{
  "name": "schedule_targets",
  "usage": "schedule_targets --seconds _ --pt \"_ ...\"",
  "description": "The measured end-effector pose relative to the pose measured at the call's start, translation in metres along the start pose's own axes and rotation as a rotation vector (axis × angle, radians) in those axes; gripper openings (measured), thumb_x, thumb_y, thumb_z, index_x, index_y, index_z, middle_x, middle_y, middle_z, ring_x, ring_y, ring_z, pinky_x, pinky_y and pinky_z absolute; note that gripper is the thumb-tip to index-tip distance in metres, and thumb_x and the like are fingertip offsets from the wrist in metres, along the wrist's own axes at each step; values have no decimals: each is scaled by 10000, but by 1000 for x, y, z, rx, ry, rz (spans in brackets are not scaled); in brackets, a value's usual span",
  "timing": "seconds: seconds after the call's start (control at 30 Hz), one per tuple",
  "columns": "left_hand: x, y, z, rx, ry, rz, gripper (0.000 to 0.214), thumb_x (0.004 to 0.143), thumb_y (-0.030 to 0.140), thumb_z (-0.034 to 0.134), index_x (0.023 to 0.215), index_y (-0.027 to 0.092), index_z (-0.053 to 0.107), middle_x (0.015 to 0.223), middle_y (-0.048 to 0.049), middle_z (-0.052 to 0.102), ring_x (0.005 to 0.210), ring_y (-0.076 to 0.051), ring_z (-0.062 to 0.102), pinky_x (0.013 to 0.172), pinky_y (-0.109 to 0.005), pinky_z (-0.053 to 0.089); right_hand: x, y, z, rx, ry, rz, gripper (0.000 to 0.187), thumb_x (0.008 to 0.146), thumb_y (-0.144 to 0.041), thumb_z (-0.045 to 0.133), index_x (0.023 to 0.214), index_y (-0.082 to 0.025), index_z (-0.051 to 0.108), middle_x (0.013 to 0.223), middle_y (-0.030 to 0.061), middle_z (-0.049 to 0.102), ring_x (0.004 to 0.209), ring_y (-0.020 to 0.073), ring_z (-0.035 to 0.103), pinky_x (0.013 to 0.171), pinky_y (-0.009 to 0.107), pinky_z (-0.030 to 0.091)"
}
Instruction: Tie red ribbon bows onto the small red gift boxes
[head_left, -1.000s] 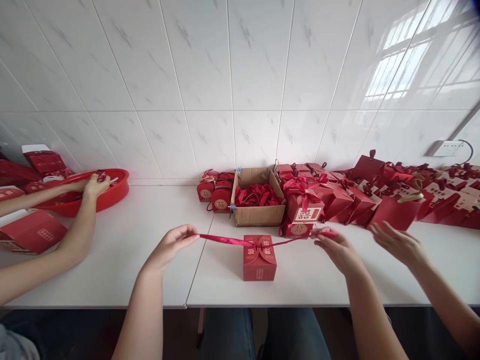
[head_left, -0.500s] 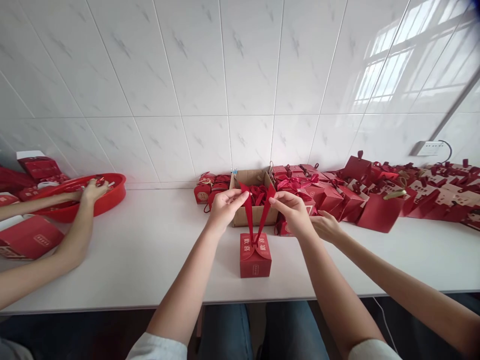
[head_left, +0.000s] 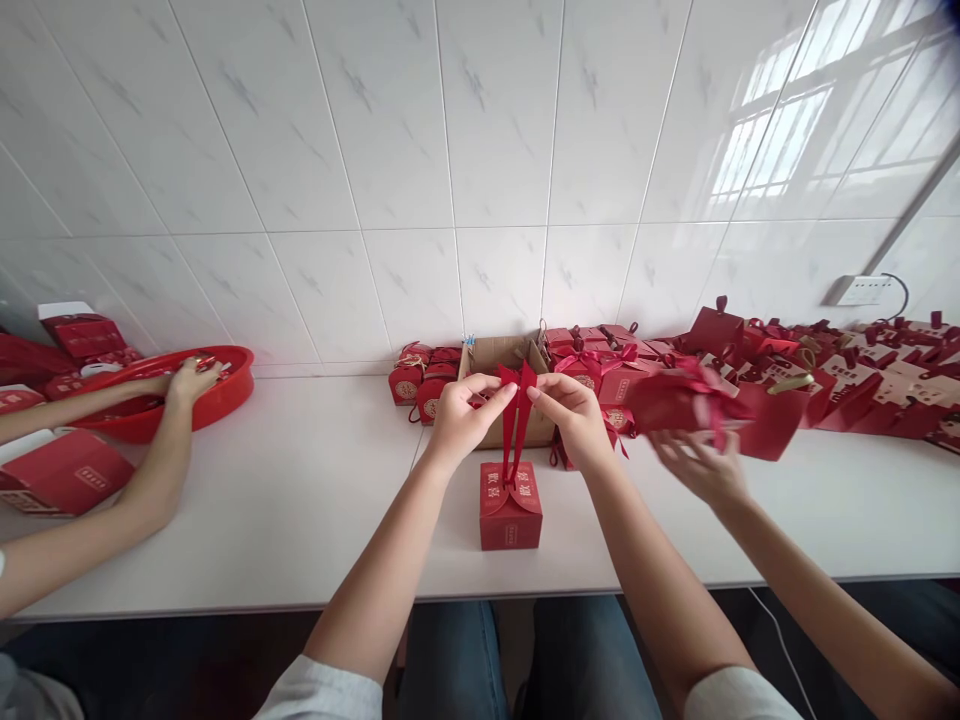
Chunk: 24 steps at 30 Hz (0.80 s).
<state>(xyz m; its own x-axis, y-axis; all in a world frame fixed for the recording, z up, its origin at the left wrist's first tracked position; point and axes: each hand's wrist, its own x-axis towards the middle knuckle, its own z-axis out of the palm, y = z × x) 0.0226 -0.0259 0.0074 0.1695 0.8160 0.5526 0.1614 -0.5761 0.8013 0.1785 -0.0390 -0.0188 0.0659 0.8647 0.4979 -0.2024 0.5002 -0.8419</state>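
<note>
A small red gift box [head_left: 511, 505] stands on the white table [head_left: 315, 510] in front of me. A red ribbon [head_left: 514, 425] rises from its top in two strands. My left hand [head_left: 466, 412] pinches the left strand and my right hand [head_left: 568, 412] pinches the right strand, close together above the box. Both hands are closed on the ribbon.
Behind stands an open cardboard box [head_left: 501, 352] of ribbons, with many red gift boxes [head_left: 817, 390] along the wall. A co-worker's hand [head_left: 701, 465] on the right lifts a red box [head_left: 675, 400]. At left another person's hand [head_left: 189, 378] reaches into a red tray [head_left: 214, 390].
My hands brought the ribbon ends from stretched wide apart to together above the box. The co-worker's hand on the right has lifted a red box from the pile.
</note>
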Motion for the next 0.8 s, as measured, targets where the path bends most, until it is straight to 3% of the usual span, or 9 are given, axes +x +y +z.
schedule_targets --seconds 0.27,0.43,0.57,0.63,0.73,0.8 --pt "-1 3 -3 -17 -39 -31 261 782 411 617 752 153 641 753 -27 644 725 -149 583 664 -243 439 1 -1 0 53 -28 -27 146 750 -322 681 804 -203 618 774 -14 593 685 100 523 668 243 438" --pt "-15 -9 -38 -21 -19 -145 283 820 437 555 754 164 588 538 35 517 531 -110 508 600 -237 433 -11 5 -37 88 37 27 154 729 -314 701 795 -212 607 724 -33 554 636 87 500 614 217 405" --pt "-51 -53 -76 225 7 -308 308 819 467 521 727 178 573 505 44 478 524 -116 490 579 -235 414 -33 19 -91 -117 48 186 216 740 -380 678 823 -200 592 717 -13 573 614 104 516 581 233 406" --pt "-72 -84 -85 346 -4 -408 306 801 471 516 720 179 563 563 17 545 577 -145 543 616 -266 446 -44 31 -113 -332 51 267 261 738 -421 662 823 -186 589 727 11 596 637 134 547 596 264 427" --pt "-98 -121 -78 492 260 -388 330 698 398 614 932 175 545 938 -83 617 837 -229 613 708 -348 496 -55 50 -123 -664 178 263 296 717 -436 655 840 -175 591 845 68 638 738 198 601 667 342 469" --pt "-106 -129 -62 568 298 -279 330 720 358 600 988 173 543 1039 -117 590 977 -261 582 812 -400 481 -60 58 -112 -713 106 183 281 752 -419 623 894 -178 595 923 91 645 821 222 616 730 381 486"
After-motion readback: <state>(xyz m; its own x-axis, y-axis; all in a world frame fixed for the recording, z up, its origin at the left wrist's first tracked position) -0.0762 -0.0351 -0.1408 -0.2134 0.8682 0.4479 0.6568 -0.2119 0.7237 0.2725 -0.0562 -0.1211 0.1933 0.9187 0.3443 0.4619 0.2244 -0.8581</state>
